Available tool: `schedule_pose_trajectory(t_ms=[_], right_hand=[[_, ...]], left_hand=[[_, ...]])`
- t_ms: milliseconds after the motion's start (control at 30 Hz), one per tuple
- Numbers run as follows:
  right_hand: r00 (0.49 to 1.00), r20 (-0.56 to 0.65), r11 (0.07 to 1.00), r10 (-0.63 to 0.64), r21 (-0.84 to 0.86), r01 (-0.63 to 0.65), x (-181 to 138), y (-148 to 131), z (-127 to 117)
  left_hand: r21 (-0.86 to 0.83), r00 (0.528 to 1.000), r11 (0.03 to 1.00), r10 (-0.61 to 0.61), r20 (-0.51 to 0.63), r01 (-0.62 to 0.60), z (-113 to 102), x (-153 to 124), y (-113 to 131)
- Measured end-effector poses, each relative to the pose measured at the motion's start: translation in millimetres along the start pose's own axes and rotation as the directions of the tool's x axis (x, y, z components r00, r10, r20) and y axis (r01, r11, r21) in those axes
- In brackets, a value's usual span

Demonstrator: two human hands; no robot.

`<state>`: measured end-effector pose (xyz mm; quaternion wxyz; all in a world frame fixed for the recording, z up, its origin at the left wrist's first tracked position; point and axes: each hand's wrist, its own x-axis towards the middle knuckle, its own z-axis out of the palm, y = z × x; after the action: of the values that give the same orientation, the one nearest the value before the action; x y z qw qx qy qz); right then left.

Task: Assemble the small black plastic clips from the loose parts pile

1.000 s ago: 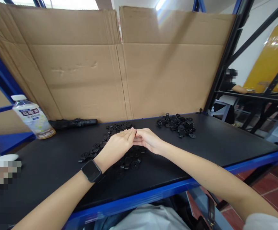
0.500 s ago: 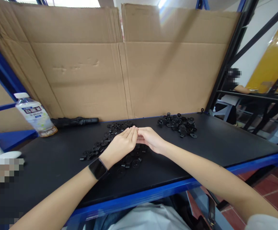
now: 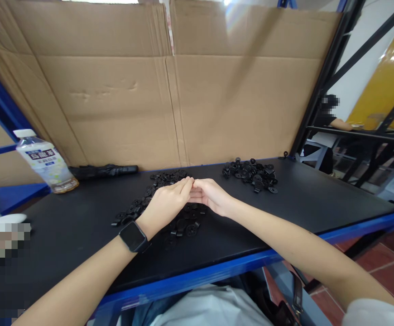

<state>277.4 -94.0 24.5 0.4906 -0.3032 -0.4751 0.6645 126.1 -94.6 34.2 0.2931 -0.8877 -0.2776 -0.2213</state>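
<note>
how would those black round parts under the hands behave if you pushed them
The black round parts look small and probably light, so a push would likely shift several at once. Their flat discs suggest sliding over the black tabletop rather than rolling. They look stiff, and the loose heap would probably spread easily.

black fittings pile (image 3: 129, 218): centre hidden | lower-left object (image 3: 0, 249): pixelated | co-worker's head (image 3: 329, 103): blurred

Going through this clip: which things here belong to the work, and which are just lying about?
Work: left hand, right hand, black parts under them, second pile.
Lying about: bottle, umbrella, cardboard.
</note>
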Motion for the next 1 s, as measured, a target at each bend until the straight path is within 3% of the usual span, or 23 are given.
schedule_pose_trajectory(t_ms=[167, 367, 467, 667, 867, 1000], right_hand=[[1.0, -0.007, 0.999, -0.017, -0.046, 0.017, -2, -3, 3], [0.998, -0.063, 0.999, -0.007, -0.037, 0.005, -5, -7, 3], [0.999, -0.035, 0.997, -0.028, -0.07, 0.026, -8, -11, 2], [0.998, -0.004, 0.99, -0.064, -0.128, 0.063, -15, -19, 3], [0.999, -0.014, 0.994, -0.053, -0.1, 0.051, -18, -22, 6], [0.998, -0.054, 0.997, -0.033, -0.068, 0.029, -16, -20, 7]], left_hand=[[-0.003, 1.0, 1.0, -0.029, -0.008, 0.029, 2, 0, 1], [0.046, 0.999, 0.999, 0.028, -0.02, -0.027, 5, 0, 4], [0.043, 0.998, 0.998, 0.041, -0.05, -0.039, 3, 3, 8], [0.192, 0.985, 0.977, 0.119, -0.125, -0.093, -3, 6, 11], [0.187, 0.975, 0.977, 0.133, -0.18, -0.099, -3, 7, 9], [0.109, 0.986, 0.994, -0.007, -0.165, 0.025, -2, 8, 6]])
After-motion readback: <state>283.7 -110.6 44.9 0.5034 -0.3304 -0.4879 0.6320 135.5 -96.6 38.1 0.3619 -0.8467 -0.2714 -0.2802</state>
